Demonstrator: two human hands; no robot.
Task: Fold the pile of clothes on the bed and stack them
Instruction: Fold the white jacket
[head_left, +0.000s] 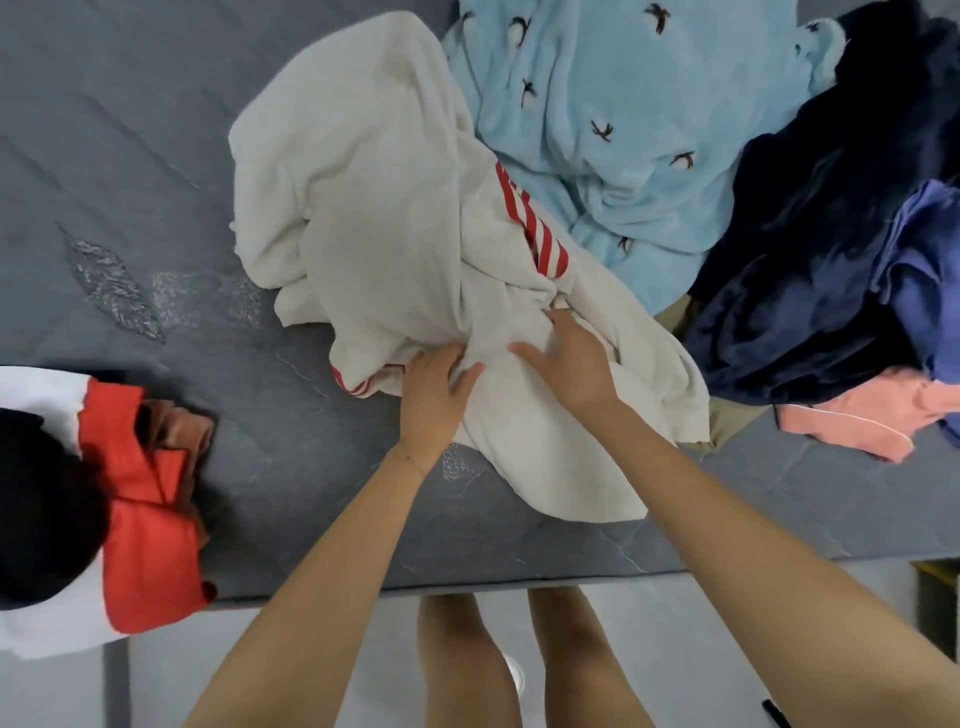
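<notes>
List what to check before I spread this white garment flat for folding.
1. Hands on the white red-striped garment: ok, left hand and right hand touch it.
2. Left grip: cannot tell, fingertips hidden in folds.
3. Garment flat: not ok, bunched.
4. Clear of light blue bird-print fleece: not ok, overlaps it.
5. Bare grey mattress to its left: ok.
6. Clear of folded red, white and black stack: ok.
</notes>
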